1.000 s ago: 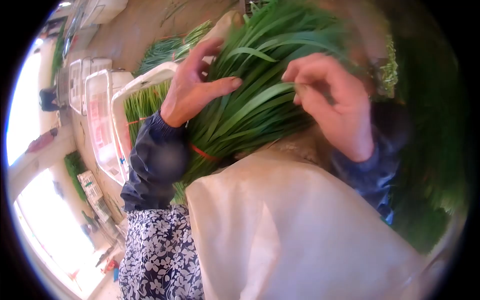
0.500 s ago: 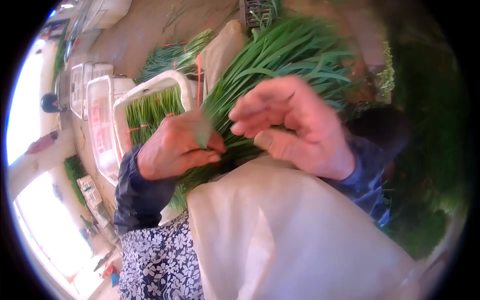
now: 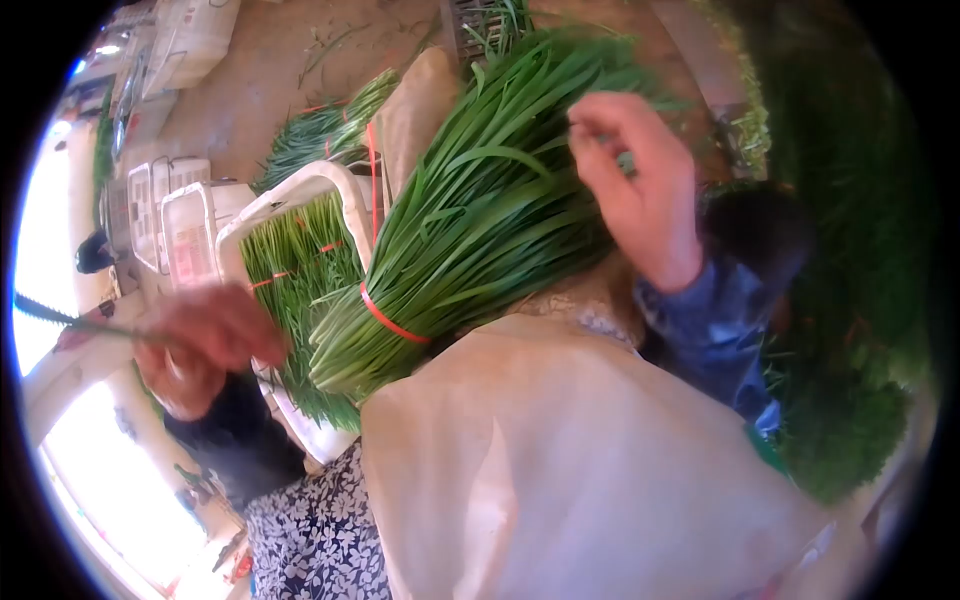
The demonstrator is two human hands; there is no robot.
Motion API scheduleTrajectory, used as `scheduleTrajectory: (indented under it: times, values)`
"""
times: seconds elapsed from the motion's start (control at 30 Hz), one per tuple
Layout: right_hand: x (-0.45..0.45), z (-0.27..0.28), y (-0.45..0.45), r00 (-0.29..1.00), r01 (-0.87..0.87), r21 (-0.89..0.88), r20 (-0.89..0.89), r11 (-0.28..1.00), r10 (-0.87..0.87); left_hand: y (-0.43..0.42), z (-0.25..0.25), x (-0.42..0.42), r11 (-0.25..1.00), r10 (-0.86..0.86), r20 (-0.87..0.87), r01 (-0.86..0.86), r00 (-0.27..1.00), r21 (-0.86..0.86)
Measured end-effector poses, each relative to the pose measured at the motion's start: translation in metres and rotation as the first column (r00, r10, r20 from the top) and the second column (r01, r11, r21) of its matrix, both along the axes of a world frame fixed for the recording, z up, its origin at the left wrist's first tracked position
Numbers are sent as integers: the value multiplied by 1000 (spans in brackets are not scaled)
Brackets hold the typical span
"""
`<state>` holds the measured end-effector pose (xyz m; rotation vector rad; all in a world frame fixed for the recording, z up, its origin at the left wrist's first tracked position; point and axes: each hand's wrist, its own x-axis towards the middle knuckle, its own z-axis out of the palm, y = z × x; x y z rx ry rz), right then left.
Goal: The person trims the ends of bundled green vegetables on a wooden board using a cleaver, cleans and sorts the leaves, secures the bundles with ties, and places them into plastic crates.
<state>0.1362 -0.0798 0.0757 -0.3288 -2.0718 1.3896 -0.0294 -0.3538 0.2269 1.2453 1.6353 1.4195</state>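
A big bundle of garlic chives (image 3: 490, 200) lies across my lap, its pale cut ends toward the lower left. An orange-red band (image 3: 385, 315) goes round it near those ends. My left hand (image 3: 205, 340), blurred, is raised at the left, away from the bundle. Its fingers are closed on a thin dark green leaf (image 3: 75, 320) that sticks out to the left. Above the bundle's leafy right side is my right hand (image 3: 640, 185), thumb and fingertips brought together; whatever may be between them is hidden. A beige apron (image 3: 580, 460) covers my lap.
Left of the bundle stands a white crate (image 3: 225, 235) holding banded chives (image 3: 300, 240). More white crates (image 3: 185, 215) are behind it. Another chive bundle (image 3: 315, 145) lies on the floor beside a beige cloth (image 3: 420, 105). A dark mass of greens (image 3: 840, 300) fills the right.
My left hand has left the bundle and swung down to the left with a green leaf. The right hand has moved up and right, its fingers closing. The banded end now shows.
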Motion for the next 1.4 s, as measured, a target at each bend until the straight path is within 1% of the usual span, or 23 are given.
scheduleTrajectory:
  times: [0.03,0.07,0.13,0.17,0.2,0.23,0.27,0.3,0.33,0.37,0.4,0.43,0.47,0.53,0.57,0.63,0.73,0.93,1.07,1.13,1.17,1.23,1.4]
  values:
    - [-7,-5,7,994,44,40,97,998,-47,17,3,-5,1000,25,-56,-26,998,-15]
    - [-11,-12,13,994,53,41,94,998,-57,38,5,-10,999,-8,-21,7,1000,-38]
    - [-18,-23,23,955,-180,-72,227,981,192,87,2,-17,997,-41,12,41,999,-59]
    - [-23,-24,26,955,-177,-72,227,981,189,117,-5,-22,996,-86,-344,68,935,-64]
    - [-27,-25,28,956,-182,-180,196,967,216,143,-12,-23,993,-121,-652,89,749,-82]
    - [-29,-25,26,960,-181,-286,159,941,233,154,-15,-17,989,-144,-776,104,614,-102]
    - [-27,-22,28,954,-163,-332,186,929,234,164,-19,-12,987,-152,-874,116,460,-111]
    - [-27,-22,32,959,-146,-352,179,924,220,174,-23,-4,992,-129,-803,68,581,-110]
    - [-28,-19,30,952,-197,-409,138,891,274,169,-25,2,995,-74,-718,0,692,-103]
    - [-29,-16,26,941,-248,-462,93,852,324,157,-26,5,994,-80,-717,2,692,-109]
    - [-28,-17,27,942,-243,-481,89,842,323,150,-30,7,948,-240,-579,59,780,-314]
    - [-26,-21,29,935,-240,-436,138,867,328,144,-39,10,862,-360,-401,137,842,-487]
    - [-23,-22,28,923,-243,-387,190,889,334,137,-51,14,858,-360,-392,136,846,-495]
    - [-15,-11,24,912,-210,-365,260,907,316,125,-72,22,909,-296,-576,39,762,-415]
    - [-12,-8,23,901,-178,-329,324,927,288,124,-76,23,907,-296,-568,39,768,-420]
    - [-7,-15,22,898,-214,-345,298,914,323,123,-80,25,915,-258,-647,-33,718,-402]
    - [-4,-18,18,887,-266,-350,276,898,370,124,-85,26,911,-271,-690,-53,671,-410]
    - [-9,-11,11,861,-264,-325,344,908,373,130,-87,24,874,-294,-699,-113,652,-473]
    - [-11,-5,10,848,-259,-267,397,928,350,129,-95,24,911,-242,-710,-97,662,-401]
    - [-10,-9,8,866,-247,-292,362,924,345,129,-92,23,897,-139,-547,-129,825,-422]
    - [-10,-11,8,882,-237,-316,326,919,340,129,-89,23,896,-141,-548,-130,824,-425]
    - [-10,-12,9,886,-243,-323,311,915,345,129,-85,23,871,-62,-431,-162,900,-463]
    - [-5,3,7,904,-202,-268,320,942,285,128,-84,23,909,-89,-463,-119,882,-400]
